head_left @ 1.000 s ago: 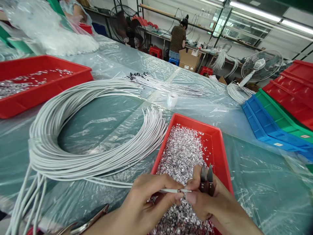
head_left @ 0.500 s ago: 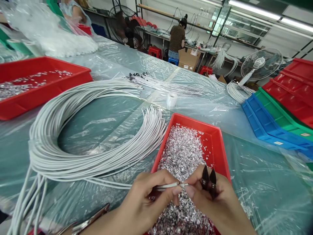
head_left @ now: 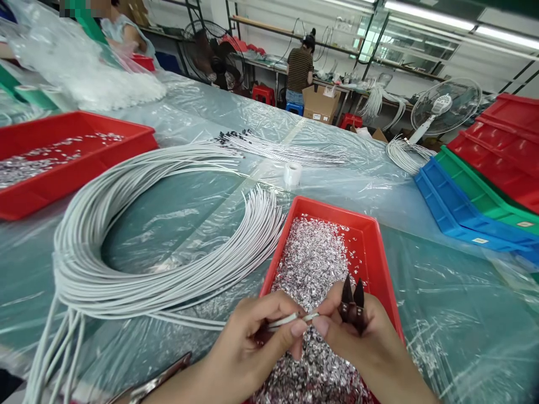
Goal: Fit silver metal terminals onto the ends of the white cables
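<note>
My left hand [head_left: 252,336] pinches a white cable [head_left: 287,321] near its end between thumb and forefinger. My right hand [head_left: 366,336] pinches the short white tip at that end. Also held in my right hand are dark-jawed pliers [head_left: 352,306], their two pointed jaws sticking up and apart between the fingers; the handles are hidden by the palm. Both hands are over a red tray [head_left: 387,275] filled with small silvery scraps [head_left: 311,252]. The cable trails left from my left hand to a big coil of white cables [head_left: 80,241].
Another red tray [head_left: 126,147] with silvery bits stands at left. Behind the coil lie a bundle of thin white cables [head_left: 290,150] with dark ends and a white roll [head_left: 292,174]. Stacked bins [head_left: 484,185] stand at right. Co-workers [head_left: 300,67] are in the background.
The white tip in my right hand now tilts upward, with a slightly wider gap between it and the cable's sheath. The pliers have shifted slightly left and up, and the view has moved a little.
</note>
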`<state>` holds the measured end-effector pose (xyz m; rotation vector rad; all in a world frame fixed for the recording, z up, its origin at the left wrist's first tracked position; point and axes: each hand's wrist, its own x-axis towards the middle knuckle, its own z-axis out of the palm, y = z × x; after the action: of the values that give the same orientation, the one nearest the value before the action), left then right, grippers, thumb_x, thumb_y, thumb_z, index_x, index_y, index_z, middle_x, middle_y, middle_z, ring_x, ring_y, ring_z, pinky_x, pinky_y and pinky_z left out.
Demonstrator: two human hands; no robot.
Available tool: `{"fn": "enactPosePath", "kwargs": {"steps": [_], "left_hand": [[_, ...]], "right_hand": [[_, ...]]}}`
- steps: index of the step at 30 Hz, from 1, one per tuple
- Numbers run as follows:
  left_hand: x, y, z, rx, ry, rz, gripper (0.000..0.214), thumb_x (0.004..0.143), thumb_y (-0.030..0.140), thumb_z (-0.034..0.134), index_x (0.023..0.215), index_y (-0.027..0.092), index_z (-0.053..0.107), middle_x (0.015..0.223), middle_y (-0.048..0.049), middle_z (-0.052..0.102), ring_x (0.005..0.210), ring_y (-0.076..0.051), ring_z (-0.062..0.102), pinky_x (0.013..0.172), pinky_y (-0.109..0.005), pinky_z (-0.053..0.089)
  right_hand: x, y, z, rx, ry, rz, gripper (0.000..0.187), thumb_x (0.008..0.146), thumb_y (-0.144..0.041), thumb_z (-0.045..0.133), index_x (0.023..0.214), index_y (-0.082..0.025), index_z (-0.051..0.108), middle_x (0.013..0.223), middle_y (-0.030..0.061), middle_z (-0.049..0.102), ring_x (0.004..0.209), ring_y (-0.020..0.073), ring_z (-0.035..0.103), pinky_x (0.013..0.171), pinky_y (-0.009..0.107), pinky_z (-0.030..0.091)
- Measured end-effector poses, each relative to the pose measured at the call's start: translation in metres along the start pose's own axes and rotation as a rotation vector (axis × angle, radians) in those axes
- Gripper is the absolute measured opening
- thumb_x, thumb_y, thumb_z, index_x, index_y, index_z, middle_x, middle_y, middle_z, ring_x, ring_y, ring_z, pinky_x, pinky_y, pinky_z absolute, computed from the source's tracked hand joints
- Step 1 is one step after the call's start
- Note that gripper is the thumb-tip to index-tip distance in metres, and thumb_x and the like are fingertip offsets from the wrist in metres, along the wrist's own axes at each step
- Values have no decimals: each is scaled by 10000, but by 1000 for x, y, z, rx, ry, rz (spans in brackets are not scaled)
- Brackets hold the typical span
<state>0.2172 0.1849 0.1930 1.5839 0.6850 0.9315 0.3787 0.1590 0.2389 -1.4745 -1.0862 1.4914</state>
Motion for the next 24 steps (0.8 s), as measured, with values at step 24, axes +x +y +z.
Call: {"fn": "enactPosePath", "kwargs": {"steps": [24], "left_hand": [[-4, -1, 6, -79, 84, 34, 150, 925, 227, 475, 776, 215, 475, 567, 15, 674, 487, -98, 593, 477, -194, 457]], "right_hand": [[2, 2, 4, 70, -31, 30, 152, 647, -246, 667, 614, -225, 521, 492, -91, 286, 476, 101, 220, 447, 261, 169]]}}
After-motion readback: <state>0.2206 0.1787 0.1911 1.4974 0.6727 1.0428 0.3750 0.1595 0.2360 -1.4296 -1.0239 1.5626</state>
